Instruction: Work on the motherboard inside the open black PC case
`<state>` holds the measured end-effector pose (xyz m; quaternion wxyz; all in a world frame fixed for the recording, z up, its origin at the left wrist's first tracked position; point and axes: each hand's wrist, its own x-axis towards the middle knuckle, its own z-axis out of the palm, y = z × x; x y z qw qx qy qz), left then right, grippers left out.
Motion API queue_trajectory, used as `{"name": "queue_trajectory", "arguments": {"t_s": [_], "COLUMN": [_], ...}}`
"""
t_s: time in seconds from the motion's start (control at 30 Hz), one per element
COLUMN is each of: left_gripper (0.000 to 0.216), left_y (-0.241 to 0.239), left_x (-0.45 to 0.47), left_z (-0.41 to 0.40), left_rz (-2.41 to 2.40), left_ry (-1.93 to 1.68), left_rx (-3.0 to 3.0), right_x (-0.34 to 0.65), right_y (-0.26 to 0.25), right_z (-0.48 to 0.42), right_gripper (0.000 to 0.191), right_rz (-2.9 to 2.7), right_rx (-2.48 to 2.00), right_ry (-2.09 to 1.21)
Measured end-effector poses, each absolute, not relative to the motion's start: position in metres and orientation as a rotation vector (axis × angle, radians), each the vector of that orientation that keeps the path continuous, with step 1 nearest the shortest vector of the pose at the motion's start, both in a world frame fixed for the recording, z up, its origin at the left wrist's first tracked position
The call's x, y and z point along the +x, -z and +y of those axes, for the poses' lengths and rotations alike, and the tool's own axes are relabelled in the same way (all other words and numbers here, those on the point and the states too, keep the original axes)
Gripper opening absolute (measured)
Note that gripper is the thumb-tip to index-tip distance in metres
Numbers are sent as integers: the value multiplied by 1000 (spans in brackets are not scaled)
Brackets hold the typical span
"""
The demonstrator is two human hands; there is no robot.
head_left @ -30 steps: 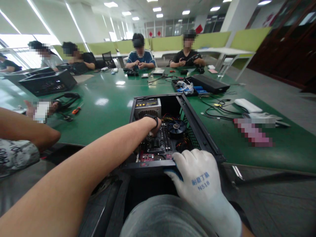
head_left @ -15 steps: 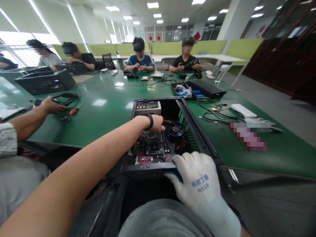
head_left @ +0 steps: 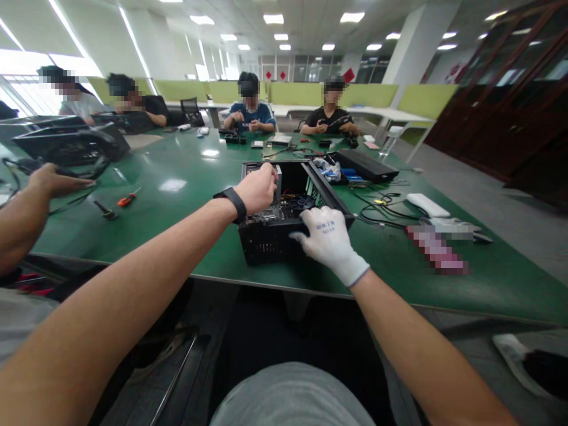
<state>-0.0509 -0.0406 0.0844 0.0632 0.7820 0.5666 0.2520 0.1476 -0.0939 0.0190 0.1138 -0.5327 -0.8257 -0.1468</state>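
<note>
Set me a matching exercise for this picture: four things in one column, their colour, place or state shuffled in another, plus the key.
Things
1. left hand
2. right hand
3. computer case
4. screwdriver

Descriptions
A. orange-handled, lying on the green table
B. white-gloved, at the case's near edge
C. bare, with a black band at the wrist
D. black, open-topped

Pairs: 1-C; 2-B; 3-D; 4-A
</note>
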Motion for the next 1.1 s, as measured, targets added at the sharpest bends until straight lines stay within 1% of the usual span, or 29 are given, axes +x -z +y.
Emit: {"name": "queue_trajectory", "arguments": {"t_s": [0.1, 0.27, 0.37, 0.47, 0.7, 0.9, 1.0, 1.1], "left_gripper": [19, 18, 18, 18, 19, 25, 28, 34], "left_y": [-87, -83, -77, -73, -76, -82, -81, -77], "left_x": [-53, -48, -45, -47, -58, -59, -52, -42], "left_z": [-42, -42, -41, -40, -38, -35, -37, -39], "left_rz": [1671, 1745, 1764, 1750, 1742, 1745, 1797, 1842], "left_ry": [-894, -1082, -1082, -1059, -1076, -1062, -910, -589], "left_rx": [2308, 2182, 2148, 2141, 2070, 2131, 2244, 2365], "right_x": [139, 120, 112, 109, 115, 125, 132, 141], "right_y": [-21, -27, -30, -31, -22, -16, -14, -14], "right_z": [-41, 40, 73, 86, 64, 11, -27, -70], "right_gripper": [50, 57, 53, 48, 53, 50, 45, 42], "right_rz": [-2430, -2428, -2416, -2407, -2425, -2407, -2401, -2409], "right_rx": [-1596, -1674, -1726, -1731, -1645, -1619, -1599, -1571], "right_ry": [414, 390, 382, 390, 405, 434, 462, 481]}}
